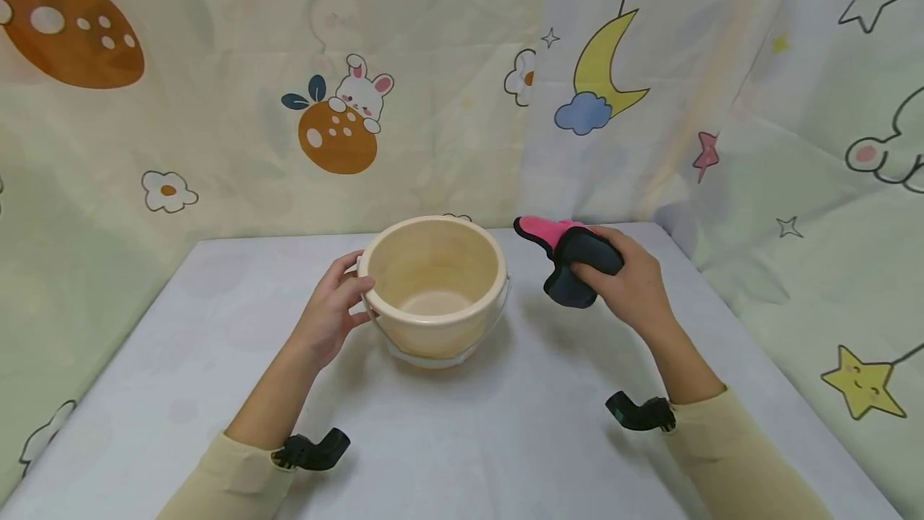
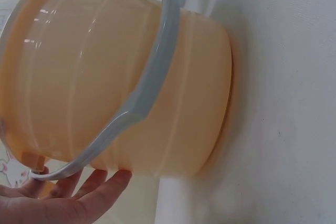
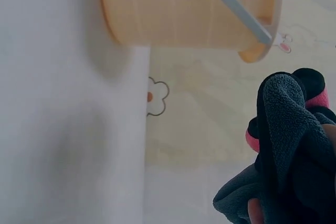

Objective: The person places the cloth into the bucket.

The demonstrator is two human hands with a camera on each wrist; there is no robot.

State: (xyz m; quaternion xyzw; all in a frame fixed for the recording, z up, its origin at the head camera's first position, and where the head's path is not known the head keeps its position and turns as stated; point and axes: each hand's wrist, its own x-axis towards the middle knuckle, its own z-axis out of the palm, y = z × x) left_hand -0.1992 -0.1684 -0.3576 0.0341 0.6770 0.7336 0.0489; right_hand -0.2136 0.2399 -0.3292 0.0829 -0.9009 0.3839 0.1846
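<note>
A cream plastic bucket [image 1: 433, 335] with a pale grey handle stands upright on the white table. My left hand [image 1: 335, 307] holds the bucket's left side at the rim. In the left wrist view, the fingertips [image 2: 123, 177] touch the wall beside the handle's pivot. To the right of the bucket, my right hand [image 1: 631, 279] grips a bunched cloth [image 1: 588, 251], dark grey on one side and pink on the other, with black edging. The cloth is held above the table. In the right wrist view its dark folds [image 3: 286, 129] cover most of the hand.
The table [image 1: 447, 448] has a white cover. Behind it hangs a printed curtain [image 1: 447, 103], close to the table's back edge. A second printed curtain [image 1: 808, 263] runs along the right side. A black wrist camera sits at each cuff.
</note>
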